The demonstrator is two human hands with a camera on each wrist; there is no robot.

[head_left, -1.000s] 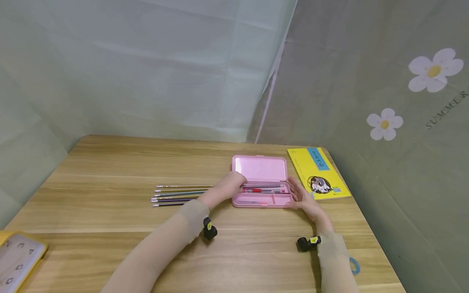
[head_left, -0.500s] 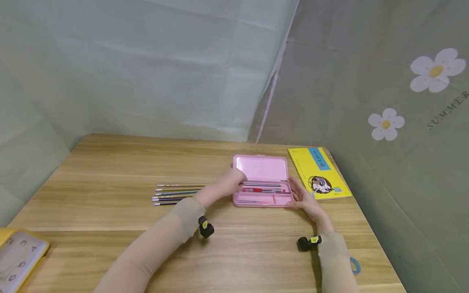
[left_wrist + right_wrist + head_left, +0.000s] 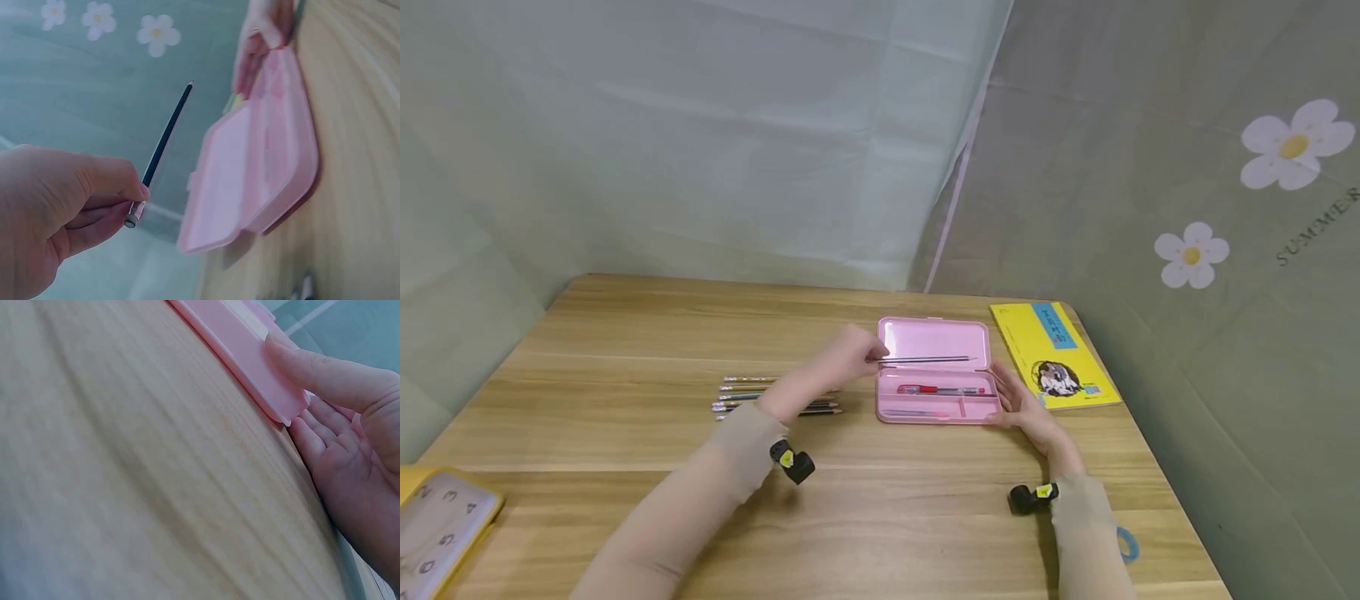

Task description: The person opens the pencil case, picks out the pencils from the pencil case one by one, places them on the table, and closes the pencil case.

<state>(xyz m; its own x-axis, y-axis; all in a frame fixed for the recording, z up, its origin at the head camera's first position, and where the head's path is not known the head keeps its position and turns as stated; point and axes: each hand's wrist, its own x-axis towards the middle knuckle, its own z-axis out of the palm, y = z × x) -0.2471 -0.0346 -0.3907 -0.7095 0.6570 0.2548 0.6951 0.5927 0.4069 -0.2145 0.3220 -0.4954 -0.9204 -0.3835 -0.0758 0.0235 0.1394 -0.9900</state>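
The left hand is pinching a dark pencil by its eraser end between thumb and curled fingers, and is holding it level in the air over the open pink pencil case, in front of the raised lid and just above the tray. The right hand is steadying the case at its right end, with the thumb lying along the near rim and the fingers relaxed against the end wall, curled round nothing. Judging from how things lie, the work is partway along: the case is standing open, a red pen and what looks like one more thin stick, too faint to name with certainty, are already lying in the tray, and the held pencil is neither in the case nor on the table. A row of pencils is lying on the table to the left of the case, partly hidden behind the left forearm. The held pencil is looking slim and straight, dark along its shaft, with a pale metal band and eraser at the gripped end and a sharpened tip pointing away towards the right hand; in the left wrist view it is standing clear of the lid, touching nothing but the fingers. A yellow book is lying just beyond the case on the right.
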